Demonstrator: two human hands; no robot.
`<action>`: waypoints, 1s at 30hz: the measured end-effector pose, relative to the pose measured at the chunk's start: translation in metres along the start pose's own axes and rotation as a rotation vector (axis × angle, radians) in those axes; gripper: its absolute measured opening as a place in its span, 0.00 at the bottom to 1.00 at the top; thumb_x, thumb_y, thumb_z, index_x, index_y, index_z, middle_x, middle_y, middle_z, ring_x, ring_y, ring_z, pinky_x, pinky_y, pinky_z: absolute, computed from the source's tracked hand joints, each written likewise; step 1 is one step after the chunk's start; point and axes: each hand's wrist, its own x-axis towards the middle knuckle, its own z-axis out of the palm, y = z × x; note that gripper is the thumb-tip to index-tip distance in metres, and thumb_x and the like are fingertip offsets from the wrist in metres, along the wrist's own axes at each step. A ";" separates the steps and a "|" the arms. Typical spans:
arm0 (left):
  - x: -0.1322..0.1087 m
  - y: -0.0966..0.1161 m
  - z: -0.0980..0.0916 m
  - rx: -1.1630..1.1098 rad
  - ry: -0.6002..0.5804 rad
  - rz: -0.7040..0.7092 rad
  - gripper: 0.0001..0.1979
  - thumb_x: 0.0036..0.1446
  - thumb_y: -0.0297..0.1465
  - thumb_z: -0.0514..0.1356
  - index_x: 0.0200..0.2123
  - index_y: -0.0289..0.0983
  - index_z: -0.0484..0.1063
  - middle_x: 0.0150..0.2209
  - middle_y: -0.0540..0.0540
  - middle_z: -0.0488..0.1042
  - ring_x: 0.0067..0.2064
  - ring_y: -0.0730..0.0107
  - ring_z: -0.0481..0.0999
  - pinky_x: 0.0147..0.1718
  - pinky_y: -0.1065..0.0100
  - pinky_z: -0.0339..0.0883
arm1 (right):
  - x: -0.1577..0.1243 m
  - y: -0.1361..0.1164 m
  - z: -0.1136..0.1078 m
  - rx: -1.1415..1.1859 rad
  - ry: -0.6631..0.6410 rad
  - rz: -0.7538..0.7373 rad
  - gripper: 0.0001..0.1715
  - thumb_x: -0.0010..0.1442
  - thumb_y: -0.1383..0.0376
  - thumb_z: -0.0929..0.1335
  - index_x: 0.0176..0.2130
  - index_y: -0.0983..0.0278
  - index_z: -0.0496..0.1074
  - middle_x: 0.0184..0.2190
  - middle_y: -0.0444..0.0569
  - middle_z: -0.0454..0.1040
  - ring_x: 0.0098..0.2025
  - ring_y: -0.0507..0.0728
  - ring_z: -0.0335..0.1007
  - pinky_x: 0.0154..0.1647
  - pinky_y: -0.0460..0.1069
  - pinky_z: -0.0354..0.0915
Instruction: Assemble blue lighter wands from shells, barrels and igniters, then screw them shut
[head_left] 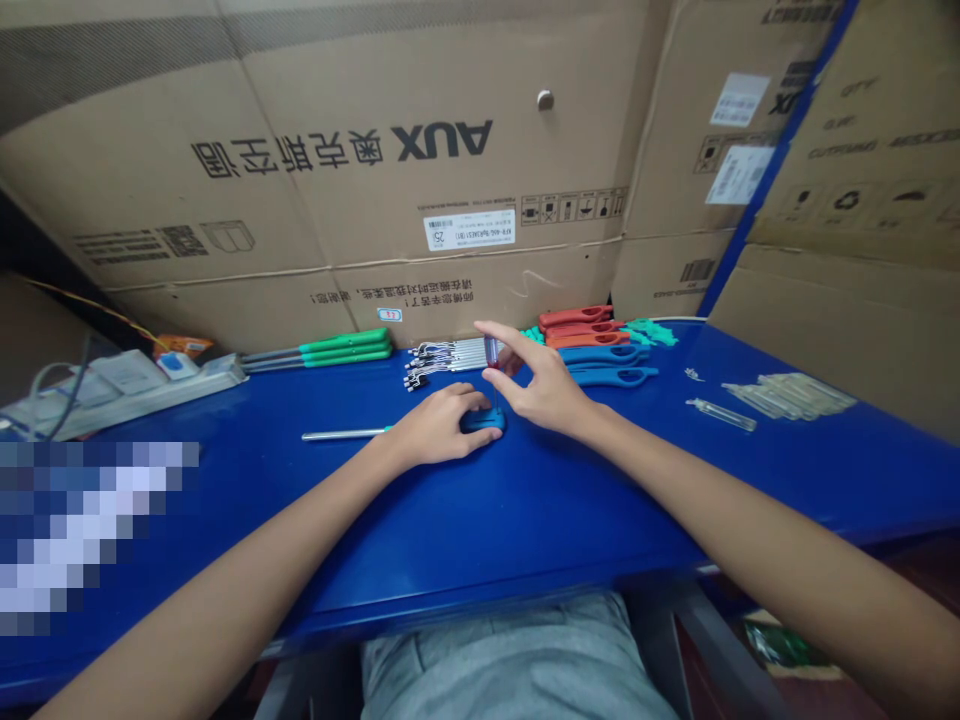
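Observation:
My left hand [450, 425] is closed around a blue plastic handle [493, 420] that lies on the blue table. A metal rod [341, 434] with a teal collar sticks out to the left from under that hand. My right hand [544, 385] grips a small screwdriver [492, 350] by its clear and red handle between thumb and fingers. The screwdriver stands upright, its thin shaft pointing down to the blue handle. Whether the tip sits in a screw is too small to tell. Just behind lie several thin silvery strips [461, 354] with black and white ends.
Red handles [577, 317] and blue handles [611, 376] lie behind my right hand, beside teal pieces [651, 332]. Several green-handled rods [345, 348] and a power strip [127, 392] are at left. Clear tubes [795, 395] lie at right. Cardboard [337, 230] walls the back.

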 end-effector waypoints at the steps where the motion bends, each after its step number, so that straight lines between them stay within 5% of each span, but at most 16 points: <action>1: 0.000 0.000 0.000 -0.002 0.001 -0.001 0.18 0.59 0.40 0.59 0.46 0.34 0.74 0.45 0.38 0.75 0.48 0.54 0.74 0.50 0.56 0.68 | 0.000 0.000 0.000 -0.010 0.003 -0.005 0.29 0.58 0.69 0.66 0.59 0.57 0.64 0.33 0.44 0.72 0.31 0.53 0.68 0.39 0.55 0.72; 10: 0.000 -0.001 0.001 0.007 0.019 0.015 0.17 0.59 0.41 0.59 0.43 0.35 0.74 0.41 0.40 0.75 0.44 0.56 0.75 0.46 0.58 0.69 | -0.001 0.000 0.000 0.013 -0.015 -0.053 0.30 0.61 0.70 0.61 0.61 0.56 0.63 0.53 0.48 0.72 0.47 0.56 0.72 0.48 0.57 0.71; 19: 0.000 -0.002 0.001 0.003 0.015 0.020 0.17 0.59 0.41 0.59 0.44 0.34 0.74 0.42 0.39 0.76 0.45 0.55 0.74 0.47 0.57 0.68 | 0.000 -0.004 0.000 0.021 -0.019 -0.029 0.28 0.60 0.71 0.62 0.59 0.59 0.65 0.46 0.47 0.76 0.35 0.53 0.70 0.43 0.54 0.71; 30: 0.000 -0.001 0.000 -0.010 0.012 0.005 0.17 0.59 0.41 0.59 0.45 0.35 0.74 0.46 0.39 0.76 0.49 0.54 0.74 0.50 0.56 0.68 | 0.001 -0.002 0.000 -0.057 0.016 0.001 0.25 0.59 0.69 0.66 0.55 0.57 0.67 0.32 0.44 0.70 0.33 0.54 0.66 0.40 0.54 0.69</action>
